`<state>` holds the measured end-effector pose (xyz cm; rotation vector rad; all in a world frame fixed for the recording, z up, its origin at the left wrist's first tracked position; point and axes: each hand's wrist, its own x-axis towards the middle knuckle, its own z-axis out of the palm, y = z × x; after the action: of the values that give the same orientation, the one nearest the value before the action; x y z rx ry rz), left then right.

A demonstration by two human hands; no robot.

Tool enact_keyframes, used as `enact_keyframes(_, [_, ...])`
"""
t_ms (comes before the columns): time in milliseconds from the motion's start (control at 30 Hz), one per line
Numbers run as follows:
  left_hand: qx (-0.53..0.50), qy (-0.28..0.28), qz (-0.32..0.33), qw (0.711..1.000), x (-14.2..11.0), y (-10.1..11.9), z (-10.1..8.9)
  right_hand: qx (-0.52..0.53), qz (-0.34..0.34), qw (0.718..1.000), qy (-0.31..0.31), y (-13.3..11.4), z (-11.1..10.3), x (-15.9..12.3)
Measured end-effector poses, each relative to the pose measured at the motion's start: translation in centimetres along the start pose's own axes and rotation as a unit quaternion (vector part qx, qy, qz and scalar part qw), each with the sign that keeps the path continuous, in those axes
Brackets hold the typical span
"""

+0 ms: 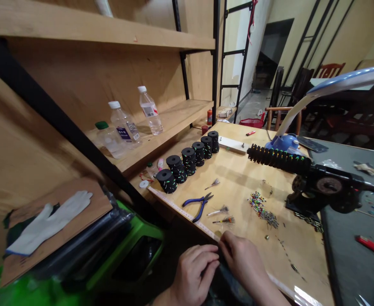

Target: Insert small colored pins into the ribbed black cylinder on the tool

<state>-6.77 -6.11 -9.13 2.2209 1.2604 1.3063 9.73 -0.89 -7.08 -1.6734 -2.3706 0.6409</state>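
Observation:
My left hand [196, 270] is closed at the table's front edge, its fingertips pinched together close to my right hand. My right hand [243, 257] rests by the measuring strip on that edge, fingers curled and pinching. Whatever sits between the fingers is too small or hidden. Just beyond lie feathered fishing lures [224, 219] and blue-handled pliers [199, 205]. Farther right is a pile of coloured beads and small metal pieces [263, 208]. A thin beaded line [284, 248] with a dark swivel-like end trails across the wood to the right of my right hand.
Several black spools [188, 161] wound with lures line the table's left side. A black hand-cranked winder [321, 187] and a blue lamp base [284, 142] stand at right. Water bottles [151, 111] sit on the shelf; a white glove [51, 221] lies on cardboard at left.

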Motion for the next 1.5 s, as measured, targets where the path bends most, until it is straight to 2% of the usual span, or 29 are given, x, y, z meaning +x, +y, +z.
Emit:
enact_keyframes(533, [0.055,-0.024,0.000,0.998,-0.5,-1.2,0.0,-0.022,0.002,1.000,-0.009,-1.1,0.1,1.1])
enact_keyframes(800, [0.111,-0.079,-0.018,0.991,-0.9,-1.3,0.2,-0.042,0.002,0.999,0.000,-1.3,-0.1,1.2])
enact_keyframes(1000, [0.210,-0.119,-0.022,0.970,-0.5,-0.3,0.4,-0.028,0.007,0.999,-0.020,-1.4,-0.4,0.8])
enact_keyframes(1233, [0.294,-0.152,0.001,0.944,0.1,0.6,0.2,-0.024,-0.006,0.999,-0.037,1.0,-2.5,-1.2])
enact_keyframes(1500, [0.328,-0.163,0.001,0.931,1.1,1.4,0.4,-0.073,-0.083,0.993,-0.036,3.9,-5.3,-3.2])
